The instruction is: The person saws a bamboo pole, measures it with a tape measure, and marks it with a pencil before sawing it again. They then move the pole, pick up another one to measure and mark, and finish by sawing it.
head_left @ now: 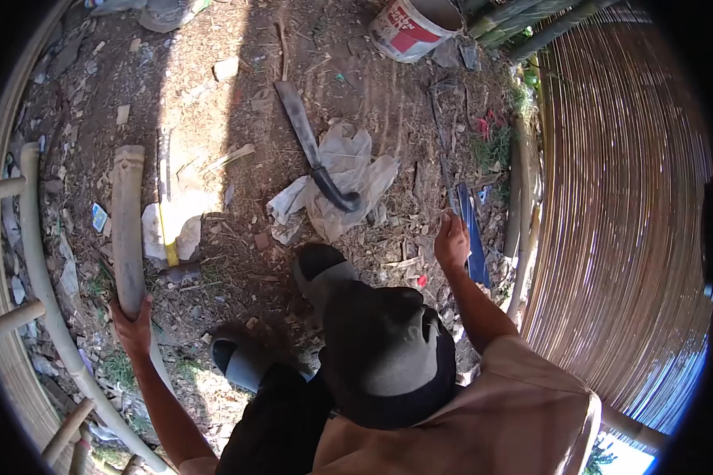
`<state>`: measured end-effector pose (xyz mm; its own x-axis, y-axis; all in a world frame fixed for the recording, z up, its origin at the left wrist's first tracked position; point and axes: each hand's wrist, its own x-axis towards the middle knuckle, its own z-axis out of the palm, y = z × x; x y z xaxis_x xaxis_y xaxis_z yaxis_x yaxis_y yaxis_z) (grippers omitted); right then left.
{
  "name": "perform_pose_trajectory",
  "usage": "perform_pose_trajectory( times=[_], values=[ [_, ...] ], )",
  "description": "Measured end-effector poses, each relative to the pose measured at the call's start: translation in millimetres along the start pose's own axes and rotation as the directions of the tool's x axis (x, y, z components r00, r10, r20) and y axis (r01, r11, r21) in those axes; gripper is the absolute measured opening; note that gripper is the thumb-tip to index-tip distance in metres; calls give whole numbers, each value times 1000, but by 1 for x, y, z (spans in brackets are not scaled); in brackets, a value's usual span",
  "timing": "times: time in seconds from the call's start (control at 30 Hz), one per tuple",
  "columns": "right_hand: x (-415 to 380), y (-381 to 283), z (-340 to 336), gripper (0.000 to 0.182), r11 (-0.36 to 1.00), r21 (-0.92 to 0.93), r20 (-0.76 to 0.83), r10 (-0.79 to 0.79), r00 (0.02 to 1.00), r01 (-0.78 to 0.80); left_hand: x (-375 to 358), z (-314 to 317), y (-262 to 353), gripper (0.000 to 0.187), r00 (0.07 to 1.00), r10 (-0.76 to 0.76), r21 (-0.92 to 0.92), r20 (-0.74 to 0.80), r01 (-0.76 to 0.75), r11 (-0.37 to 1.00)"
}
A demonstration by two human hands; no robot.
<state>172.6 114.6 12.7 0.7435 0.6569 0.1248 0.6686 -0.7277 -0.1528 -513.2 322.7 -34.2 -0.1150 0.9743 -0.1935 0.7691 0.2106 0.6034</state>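
My left hand is closed round the lower end of a thick bamboo pole, which points away from me over the ground. My right hand has curled fingers and is beside a long blue piece. A thin dark rod runs down to its fingertips; whether the fingers grip it I cannot make out. Between the hands, a machete with a black hooked handle lies partly on crumpled plastic sheeting. Near the bamboo pole lies a yellow-handled tool with a dark head.
A white and red bucket stands at the far side. A bamboo frame with rungs runs along the left, and a slatted screen rises at right. My feet, with one grey shoe, are below. Chips and litter cover the dirt.
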Motion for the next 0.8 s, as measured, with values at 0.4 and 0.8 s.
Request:
perform_pose_trajectory(
  times=[0.4, 0.8],
  values=[
    [-60, 174, -13, 42, 828, -444, 357, 513, 780, -341, 5, 1, -11, 90, 996, -93, 119, 2, 92, 989],
    [-55, 132, 9, 49, 882, -389, 443, 431, 786, -265, 2, 0, -1, 87, 992, -130, 178, 7, 126, 976]
  ],
)
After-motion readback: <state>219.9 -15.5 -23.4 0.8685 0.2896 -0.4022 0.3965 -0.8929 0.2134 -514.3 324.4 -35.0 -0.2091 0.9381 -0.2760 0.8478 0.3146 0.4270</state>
